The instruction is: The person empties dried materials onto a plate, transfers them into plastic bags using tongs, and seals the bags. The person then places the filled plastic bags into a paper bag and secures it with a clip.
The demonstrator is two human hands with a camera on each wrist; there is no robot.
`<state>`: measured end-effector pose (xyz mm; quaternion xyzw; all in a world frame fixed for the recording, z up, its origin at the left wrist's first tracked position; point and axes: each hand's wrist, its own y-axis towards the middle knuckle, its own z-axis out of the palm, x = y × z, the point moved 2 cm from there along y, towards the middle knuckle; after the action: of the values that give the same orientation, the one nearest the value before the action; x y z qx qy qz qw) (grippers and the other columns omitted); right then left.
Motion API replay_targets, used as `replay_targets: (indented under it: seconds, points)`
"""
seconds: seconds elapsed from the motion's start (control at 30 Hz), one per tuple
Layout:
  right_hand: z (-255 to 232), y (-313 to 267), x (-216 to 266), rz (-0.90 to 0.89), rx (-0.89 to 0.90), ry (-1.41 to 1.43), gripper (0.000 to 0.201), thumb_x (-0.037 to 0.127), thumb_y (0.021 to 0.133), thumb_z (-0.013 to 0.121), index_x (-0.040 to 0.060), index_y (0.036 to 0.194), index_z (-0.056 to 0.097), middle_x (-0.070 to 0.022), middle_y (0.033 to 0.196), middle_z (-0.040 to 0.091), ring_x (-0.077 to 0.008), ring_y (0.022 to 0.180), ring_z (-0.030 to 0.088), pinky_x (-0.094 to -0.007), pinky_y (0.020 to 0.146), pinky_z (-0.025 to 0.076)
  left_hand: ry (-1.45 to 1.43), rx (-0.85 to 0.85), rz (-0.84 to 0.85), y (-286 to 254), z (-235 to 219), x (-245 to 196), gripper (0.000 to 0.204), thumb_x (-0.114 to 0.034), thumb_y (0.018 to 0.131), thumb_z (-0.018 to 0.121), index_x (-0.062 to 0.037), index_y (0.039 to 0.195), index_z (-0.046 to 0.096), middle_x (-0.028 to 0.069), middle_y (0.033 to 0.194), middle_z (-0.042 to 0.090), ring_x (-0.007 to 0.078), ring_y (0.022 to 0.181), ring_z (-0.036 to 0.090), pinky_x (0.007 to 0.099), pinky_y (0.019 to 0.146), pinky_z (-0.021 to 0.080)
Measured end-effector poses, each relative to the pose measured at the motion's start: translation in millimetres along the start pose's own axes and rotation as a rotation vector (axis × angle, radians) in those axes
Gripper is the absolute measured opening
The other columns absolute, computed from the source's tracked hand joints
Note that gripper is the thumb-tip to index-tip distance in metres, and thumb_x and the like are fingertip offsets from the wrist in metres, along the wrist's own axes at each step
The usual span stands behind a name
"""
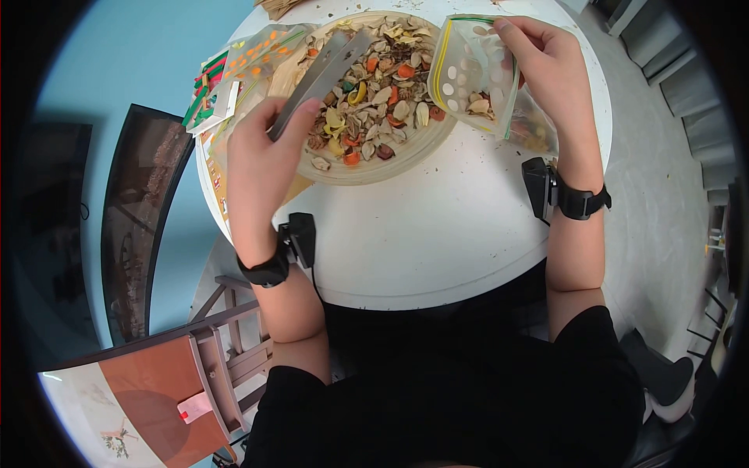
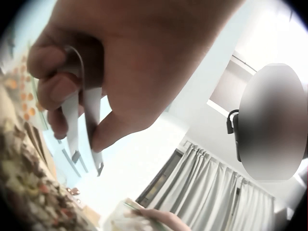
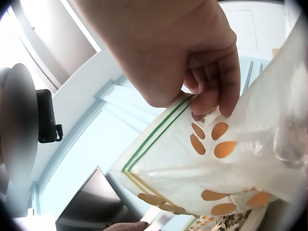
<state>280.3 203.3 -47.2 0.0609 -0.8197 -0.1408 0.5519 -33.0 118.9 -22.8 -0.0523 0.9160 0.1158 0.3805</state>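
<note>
My left hand (image 1: 264,160) grips metal tongs (image 1: 316,76) by their bent end, and the two flat arms reach over a round woven tray (image 1: 374,176). Dried petals and flower pieces (image 1: 382,97) in cream, orange, yellow and brown cover the tray. In the left wrist view the tips of the tongs stand slightly apart, with nothing between them. With thumb and fingers my right hand (image 1: 555,74) pinches the top edge of a zip-top bag (image 1: 460,62) at the tray's right side. The bag has oval dots, a green and yellow seal, and a few dried pieces (image 1: 479,105) at its bottom.
Another dotted zip bag (image 1: 265,53) lies left of the tray, beside a green, red and white packet (image 1: 211,93). A filled clear bag (image 1: 534,129) lies behind my right wrist. Crumbs dot the white round table (image 1: 421,242). A chair (image 1: 226,351) stands at lower left.
</note>
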Motion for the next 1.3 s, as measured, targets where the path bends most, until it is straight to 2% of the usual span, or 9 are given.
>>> replay_targets:
  seconds: [0.1, 0.2, 0.5, 0.6, 0.7, 0.9, 1.0, 1.1, 1.3]
  points:
    - [0.1, -0.9, 2.8, -0.001, 0.001, 0.004, 0.033, 0.032, 0.098, 0.066, 0.0027, 0.104, 0.078, 0.0042, 0.067, 0.061, -0.003, 0.059, 0.05, -0.0222, 0.053, 0.039, 0.269, 0.037, -0.18, 9.0, -6.9, 21.5, 0.048, -0.042, 0.09, 0.075, 0.006, 0.095, 0.072, 0.0108, 0.071, 0.065, 0.0183, 0.065, 0.058, 0.0339, 0.065, 0.047]
    - [0.4, -1.4, 4.1, 0.001, 0.011, -0.007, 0.032, 0.032, 0.099, 0.066, 0.0027, 0.104, 0.078, 0.004, 0.066, 0.061, -0.0035, 0.059, 0.051, -0.0222, 0.053, 0.039, 0.263, 0.118, -0.219, 12.8, -2.5, 35.7, 0.051, -0.045, 0.088, 0.075, 0.006, 0.094, 0.072, 0.013, 0.07, 0.064, 0.0217, 0.065, 0.059, 0.0363, 0.066, 0.048]
    - [1.5, -0.1, -3.0, -0.033, 0.004, 0.022, 0.033, 0.032, 0.098, 0.065, 0.0031, 0.107, 0.078, 0.0027, 0.068, 0.062, -0.0045, 0.062, 0.055, -0.0233, 0.055, 0.042, 0.229, 0.168, -0.083, 3.4, 22.6, 20.9, 0.042, -0.036, 0.088, 0.076, 0.0044, 0.097, 0.072, 0.0144, 0.069, 0.065, 0.0246, 0.062, 0.061, 0.0374, 0.062, 0.048]
    - [2.5, -0.2, -1.6, -0.023, 0.011, 0.002, 0.033, 0.032, 0.098, 0.065, 0.0033, 0.107, 0.078, 0.0033, 0.068, 0.062, -0.0042, 0.062, 0.055, -0.0232, 0.055, 0.042, 0.272, 0.161, -0.066, 1.9, 25.4, 17.6, 0.04, -0.035, 0.089, 0.077, 0.0041, 0.089, 0.068, 0.0061, 0.069, 0.06, 0.0137, 0.066, 0.053, 0.0312, 0.063, 0.043]
    - [2.1, 0.3, 0.4, -0.022, 0.023, -0.018, 0.033, 0.033, 0.099, 0.065, 0.0036, 0.107, 0.078, 0.0039, 0.068, 0.061, -0.0039, 0.062, 0.054, -0.0228, 0.055, 0.041, 0.316, 0.145, -0.037, 2.4, 25.5, 15.8, 0.037, -0.035, 0.089, 0.075, 0.0018, 0.093, 0.071, 0.0153, 0.068, 0.065, 0.0287, 0.062, 0.062, 0.0392, 0.063, 0.048]
    - [4.0, -0.9, -1.8, -0.033, 0.006, -0.008, 0.033, 0.034, 0.099, 0.065, 0.0042, 0.106, 0.079, 0.0044, 0.067, 0.061, -0.0036, 0.061, 0.053, -0.0222, 0.055, 0.04, 0.234, 0.138, -0.052, 5.9, 24.4, 26.2, 0.036, -0.034, 0.09, 0.074, 0.0015, 0.087, 0.068, 0.0129, 0.065, 0.063, 0.0258, 0.058, 0.058, 0.0382, 0.059, 0.045]
    - [3.5, -0.7, -1.5, -0.034, 0.014, -0.027, 0.033, 0.034, 0.099, 0.065, 0.0042, 0.106, 0.079, 0.0044, 0.067, 0.061, -0.0035, 0.061, 0.053, -0.0222, 0.055, 0.041, 0.175, 0.12, -0.059, 5.9, 19.8, 23.3, 0.036, -0.032, 0.092, 0.075, 0.0017, 0.084, 0.066, 0.0097, 0.063, 0.061, 0.0184, 0.057, 0.054, 0.0346, 0.057, 0.043]
    - [3.3, 0.3, -1.3, -0.034, 0.021, -0.03, 0.033, 0.034, 0.099, 0.065, 0.0039, 0.106, 0.078, 0.0043, 0.067, 0.061, -0.0035, 0.061, 0.053, -0.0222, 0.055, 0.041, 0.055, 0.059, -0.001, 0.2, 12.7, 11.1, 0.034, -0.029, 0.091, 0.077, 0.0018, 0.083, 0.065, 0.0041, 0.062, 0.057, 0.0104, 0.058, 0.049, 0.0299, 0.055, 0.039]
    - [6.6, -2.2, 4.3, -0.009, 0.024, -0.001, 0.033, 0.032, 0.099, 0.065, 0.0026, 0.106, 0.078, 0.004, 0.067, 0.062, -0.0035, 0.06, 0.053, -0.0217, 0.054, 0.042, -0.161, 0.087, 0.081, -23.4, 10.1, -26.9, 0.03, -0.026, 0.091, 0.079, 0.0013, 0.088, 0.067, -0.002, 0.064, 0.049, 0.0058, 0.059, 0.042, 0.0259, 0.053, 0.033]
